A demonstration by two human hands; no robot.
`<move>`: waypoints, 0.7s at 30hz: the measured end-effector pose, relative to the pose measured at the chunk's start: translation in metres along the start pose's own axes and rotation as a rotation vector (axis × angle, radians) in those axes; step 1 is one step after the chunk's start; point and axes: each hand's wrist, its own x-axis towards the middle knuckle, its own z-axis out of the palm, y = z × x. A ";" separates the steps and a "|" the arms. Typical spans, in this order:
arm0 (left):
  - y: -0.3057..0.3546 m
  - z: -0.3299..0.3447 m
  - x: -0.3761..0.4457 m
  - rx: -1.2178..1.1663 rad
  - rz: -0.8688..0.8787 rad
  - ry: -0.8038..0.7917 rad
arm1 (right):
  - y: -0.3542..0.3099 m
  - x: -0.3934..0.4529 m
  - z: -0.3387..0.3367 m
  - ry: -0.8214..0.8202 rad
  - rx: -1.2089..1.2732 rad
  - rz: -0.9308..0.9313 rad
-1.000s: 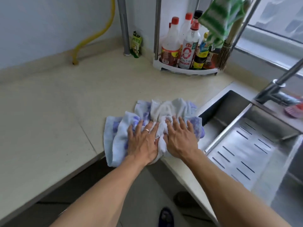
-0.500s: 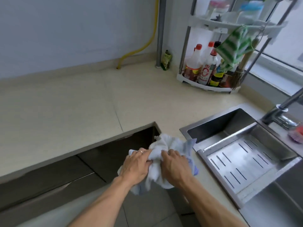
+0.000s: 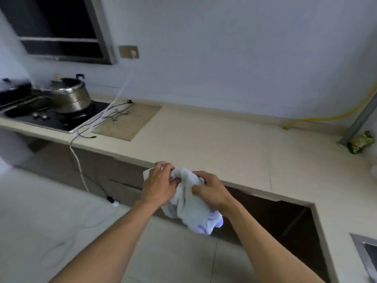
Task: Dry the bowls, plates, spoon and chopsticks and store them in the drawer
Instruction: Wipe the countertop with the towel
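A bunched white and purple towel (image 3: pixel 190 209) hangs between both my hands, in the air just in front of the counter edge. My left hand (image 3: pixel 158 183) grips its upper left part with curled fingers. My right hand (image 3: pixel 212 190) grips the upper right part. No bowl, plate, spoon or chopsticks are in view. Whether anything is wrapped in the towel is hidden.
The beige L-shaped countertop (image 3: pixel 224 139) runs from a stove with a steel pot (image 3: pixel 70 94) at the left to a sink corner (image 3: pixel 365 254) at the lower right. A white cable (image 3: pixel 79 160) hangs off the counter. A dark gap (image 3: pixel 275 217) lies under the counter.
The towel, flat on the counter under my open hands a second ago, has been gathered and lifted off. My view has swung left, away from the sink and bottle rack.
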 end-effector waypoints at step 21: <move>-0.362 -0.346 -0.135 -0.363 -0.394 0.511 | -0.316 0.120 0.456 -0.680 0.393 -0.055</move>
